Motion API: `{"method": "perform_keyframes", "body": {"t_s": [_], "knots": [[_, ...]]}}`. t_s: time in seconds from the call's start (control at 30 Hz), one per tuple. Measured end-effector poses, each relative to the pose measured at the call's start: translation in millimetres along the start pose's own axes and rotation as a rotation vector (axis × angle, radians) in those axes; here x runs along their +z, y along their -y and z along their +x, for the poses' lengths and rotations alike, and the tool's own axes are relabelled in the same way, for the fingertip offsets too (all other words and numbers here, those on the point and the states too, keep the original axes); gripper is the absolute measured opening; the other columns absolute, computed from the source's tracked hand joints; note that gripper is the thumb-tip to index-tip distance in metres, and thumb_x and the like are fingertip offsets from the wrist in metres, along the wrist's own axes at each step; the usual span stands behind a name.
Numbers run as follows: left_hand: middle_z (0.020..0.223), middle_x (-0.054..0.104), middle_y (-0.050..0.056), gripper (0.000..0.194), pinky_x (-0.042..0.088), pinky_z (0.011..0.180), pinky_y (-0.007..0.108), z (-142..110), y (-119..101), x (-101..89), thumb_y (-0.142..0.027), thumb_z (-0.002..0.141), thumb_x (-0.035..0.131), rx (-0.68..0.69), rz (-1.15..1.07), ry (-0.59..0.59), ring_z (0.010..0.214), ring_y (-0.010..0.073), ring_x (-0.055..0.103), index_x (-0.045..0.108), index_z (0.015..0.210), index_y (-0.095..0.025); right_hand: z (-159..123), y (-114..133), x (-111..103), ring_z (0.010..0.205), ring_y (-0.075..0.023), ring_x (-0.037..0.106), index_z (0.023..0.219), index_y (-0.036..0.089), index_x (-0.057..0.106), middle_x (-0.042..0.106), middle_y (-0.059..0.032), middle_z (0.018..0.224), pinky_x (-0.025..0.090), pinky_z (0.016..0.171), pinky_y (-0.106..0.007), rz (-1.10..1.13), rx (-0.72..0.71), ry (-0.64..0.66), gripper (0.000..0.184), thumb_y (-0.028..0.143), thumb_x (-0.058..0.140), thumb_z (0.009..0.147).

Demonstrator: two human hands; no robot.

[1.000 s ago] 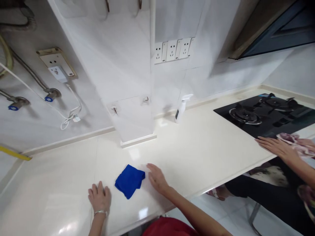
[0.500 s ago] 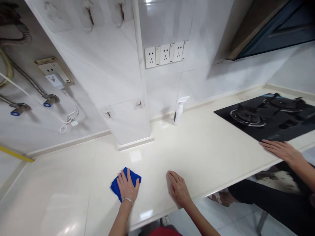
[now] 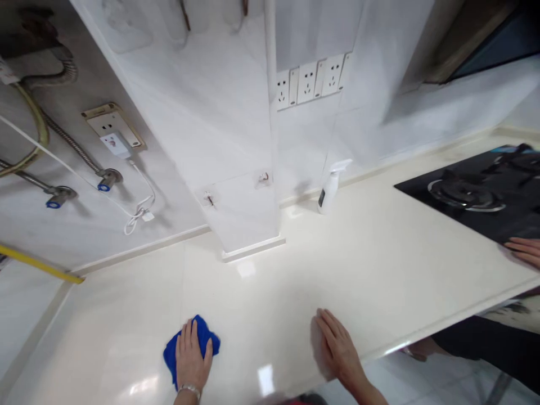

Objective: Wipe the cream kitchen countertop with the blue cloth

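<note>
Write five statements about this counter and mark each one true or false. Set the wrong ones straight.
1. The left hand lies over the blue cloth. True.
2. The right hand is on the blue cloth too. False: it is apart from the cloth, farther to the right.
3. A white spray bottle stands on the countertop. True.
4. The spray bottle stands between the two hands. False: it is farther back on the countertop, beyond both.
5. Another person's hand shows at the right edge of the picture, by the black cooktop. True.
</note>
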State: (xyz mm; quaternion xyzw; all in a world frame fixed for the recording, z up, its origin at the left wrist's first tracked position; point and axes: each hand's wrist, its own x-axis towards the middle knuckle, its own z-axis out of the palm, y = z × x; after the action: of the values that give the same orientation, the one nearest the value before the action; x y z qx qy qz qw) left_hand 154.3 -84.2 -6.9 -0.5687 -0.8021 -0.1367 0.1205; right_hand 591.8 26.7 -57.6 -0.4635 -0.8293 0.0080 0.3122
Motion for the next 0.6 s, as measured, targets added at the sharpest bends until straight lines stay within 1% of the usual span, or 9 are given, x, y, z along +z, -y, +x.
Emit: {"method": "perform_keyframes", "body": {"t_s": [0.1,0.2,0.33,0.43,0.5,0.6], "knots": [[0.153,0.044,0.019,0.065,0.031,0.120,0.053,41,-1,15.9,-0.043,0.094,0.038,0.036,-0.023,0.012,0.145,0.0307,0.035,0.033,0.150,-0.009,-1,28,6,0.145,-0.0325,0.032,0.156,0.020,0.020,0.034,-0.0150,0.157,0.043,0.111,-0.055,-0.114,0.096,-0.003,0.069,0.011,0.038,0.090],[0.152,0.045,0.020,0.064,0.029,0.120,0.053,94,-5,32.0,-0.044,0.094,0.035,0.040,-0.064,0.042,0.144,0.0311,0.036,0.039,0.146,-0.006,2,42,7,0.145,-0.0342,0.032,0.156,0.021,0.023,0.031,-0.0137,0.159,0.040,0.112,-0.059,-0.170,0.147,0.037,0.069,0.014,0.040,0.089],[0.155,0.042,0.016,0.062,0.026,0.122,0.052,168,-8,50.0,-0.043,0.094,0.034,0.085,-0.165,0.098,0.146,0.0280,0.033,0.041,0.146,-0.010,4,40,2,0.141,-0.0335,0.039,0.155,0.027,0.026,0.035,-0.0096,0.158,0.046,0.108,-0.058,-0.163,0.154,0.057,0.067,0.019,0.041,0.090],[0.154,0.045,0.015,0.059,0.023,0.123,0.049,219,-8,62.3,-0.042,0.093,0.035,0.140,-0.246,0.141,0.144,0.0263,0.036,0.043,0.145,-0.013,4,36,1,0.137,-0.0350,0.044,0.155,0.029,0.026,0.036,-0.0087,0.157,0.052,0.101,-0.057,-0.187,0.157,0.070,0.069,0.020,0.043,0.089],[0.151,0.047,0.015,0.058,0.023,0.123,0.048,251,-9,72.4,-0.041,0.093,0.036,0.161,-0.280,0.160,0.143,0.0256,0.038,0.046,0.143,-0.013,4,36,0,0.136,-0.0358,0.046,0.155,0.032,0.027,0.036,-0.0070,0.158,0.054,0.099,-0.057,-0.201,0.177,0.090,0.070,0.020,0.044,0.088],[0.151,0.046,0.016,0.057,0.020,0.124,0.048,293,-14,90.1,-0.040,0.094,0.034,0.151,-0.295,0.156,0.143,0.0254,0.036,0.046,0.142,-0.012,6,37,-1,0.136,-0.0367,0.047,0.155,0.035,0.025,0.034,-0.0041,0.159,0.055,0.099,-0.057,-0.205,0.210,0.114,0.074,0.020,0.046,0.086]]}}
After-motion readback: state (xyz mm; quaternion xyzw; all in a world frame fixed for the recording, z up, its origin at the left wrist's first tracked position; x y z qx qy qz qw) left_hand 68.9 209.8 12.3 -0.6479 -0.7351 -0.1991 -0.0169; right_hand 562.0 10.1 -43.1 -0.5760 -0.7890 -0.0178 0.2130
